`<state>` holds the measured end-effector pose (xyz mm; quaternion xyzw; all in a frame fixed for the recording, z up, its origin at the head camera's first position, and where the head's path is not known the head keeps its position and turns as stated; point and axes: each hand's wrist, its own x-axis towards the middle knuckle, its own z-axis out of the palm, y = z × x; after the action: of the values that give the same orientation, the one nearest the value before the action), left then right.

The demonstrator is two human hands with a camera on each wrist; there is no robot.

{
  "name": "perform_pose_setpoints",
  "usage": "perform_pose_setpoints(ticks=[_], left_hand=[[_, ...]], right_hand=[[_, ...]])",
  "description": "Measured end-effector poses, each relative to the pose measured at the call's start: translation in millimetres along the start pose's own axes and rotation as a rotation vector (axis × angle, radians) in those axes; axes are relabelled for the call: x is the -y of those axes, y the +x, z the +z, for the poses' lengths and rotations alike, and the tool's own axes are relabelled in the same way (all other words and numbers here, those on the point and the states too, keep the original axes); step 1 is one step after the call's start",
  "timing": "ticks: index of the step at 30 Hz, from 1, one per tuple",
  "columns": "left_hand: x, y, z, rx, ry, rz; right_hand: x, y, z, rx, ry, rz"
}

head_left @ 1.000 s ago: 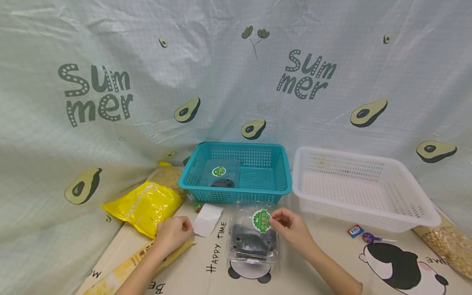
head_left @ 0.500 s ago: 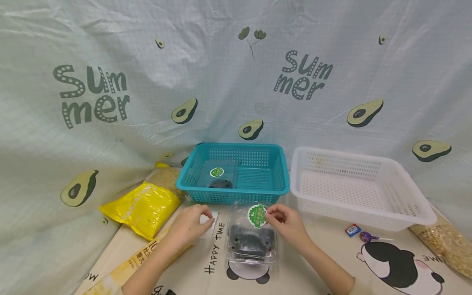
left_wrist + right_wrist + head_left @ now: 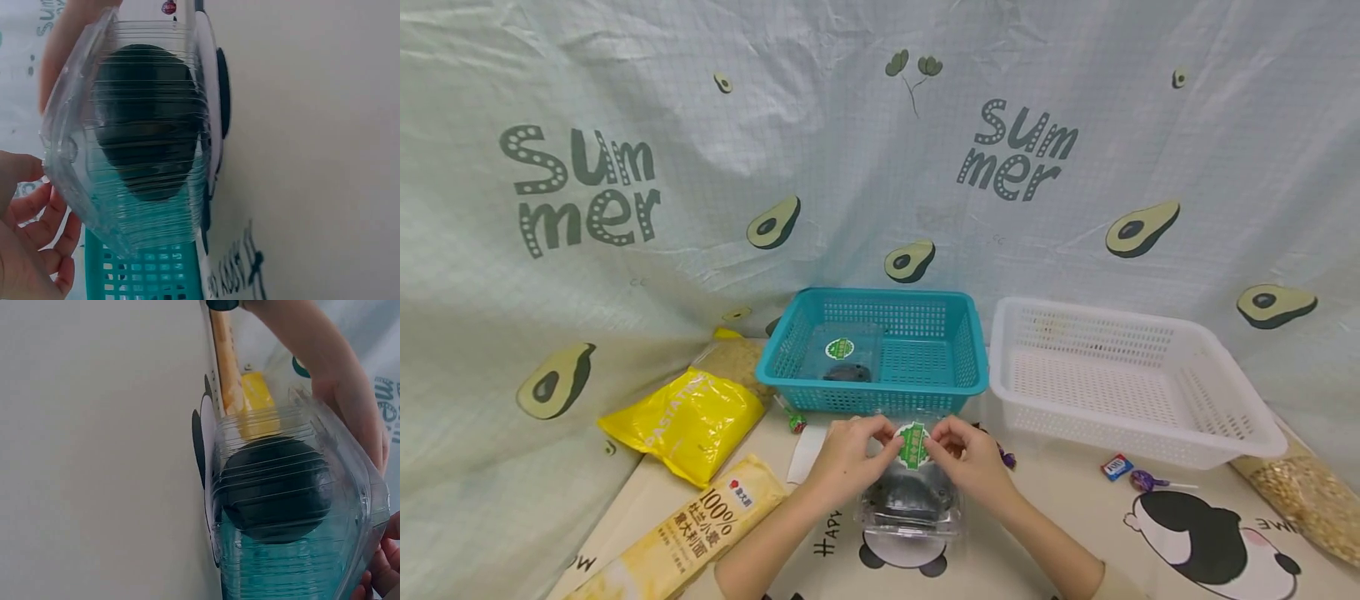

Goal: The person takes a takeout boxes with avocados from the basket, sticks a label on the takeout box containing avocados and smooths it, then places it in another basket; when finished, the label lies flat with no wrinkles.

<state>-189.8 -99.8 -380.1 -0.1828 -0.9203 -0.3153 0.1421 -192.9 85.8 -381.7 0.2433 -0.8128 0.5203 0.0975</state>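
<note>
A clear plastic box (image 3: 910,521) with a dark rounded item (image 3: 147,119) inside stands on the table in front of me. Over its lid is a round green-and-white sticker (image 3: 913,447). My left hand (image 3: 853,458) pinches the sticker's left edge between thumb and index finger. On the opposite edge, my right hand (image 3: 967,460) does the same. Whether the sticker lies against the lid or just above it, I cannot tell. Partly behind my left hand lies a white paper piece (image 3: 805,454). The wrist views show the box from its sides, its dark item behind ribbed plastic.
Behind the box are a teal basket (image 3: 872,392), holding a similar stickered box (image 3: 842,367), and a white basket (image 3: 1120,429). Yellow bag (image 3: 688,421) and pasta pack (image 3: 692,533) lie left. Small red-blue packet (image 3: 1116,467), purple lollipop (image 3: 1144,481) and grain bag (image 3: 1303,496) lie right.
My left hand has moved right, away from the white paper, and has taken the sticker's left edge. My right hand and the sticker have shifted slightly left over the box.
</note>
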Motion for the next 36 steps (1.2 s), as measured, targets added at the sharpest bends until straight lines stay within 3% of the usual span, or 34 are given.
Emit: perform_pose_setpoints(ticks=[6,9,15,28,31,34,36], left_hand=[[4.3,-1.3,8.3,-0.048,0.113,0.015],[6.4,-2.5,11.0,-0.054,0.170,0.018],[9.5,-3.5,13.9,-0.076,0.229,0.020],[14.1,-2.6,15.2,-0.101,0.238,0.031],[15.0,-3.4,13.7,-0.084,0.207,0.089],[16.2,-6.8,12.0,-0.013,0.197,0.218],[16.5,-10.4,10.9,0.056,0.218,0.307]], right_hand=[[-34.7,1.3,10.1,-0.071,-0.198,-0.115],[-37.2,1.4,11.7,-0.094,-0.246,-0.136],[-42.4,1.3,14.9,-0.094,-0.267,-0.093],[-41.2,5.3,16.9,-0.080,-0.319,0.011],[-40.6,6.9,15.3,-0.082,-0.338,-0.048],[-40.4,7.2,12.1,-0.052,-0.359,-0.215],[-39.4,6.5,8.9,0.010,-0.378,-0.325]])
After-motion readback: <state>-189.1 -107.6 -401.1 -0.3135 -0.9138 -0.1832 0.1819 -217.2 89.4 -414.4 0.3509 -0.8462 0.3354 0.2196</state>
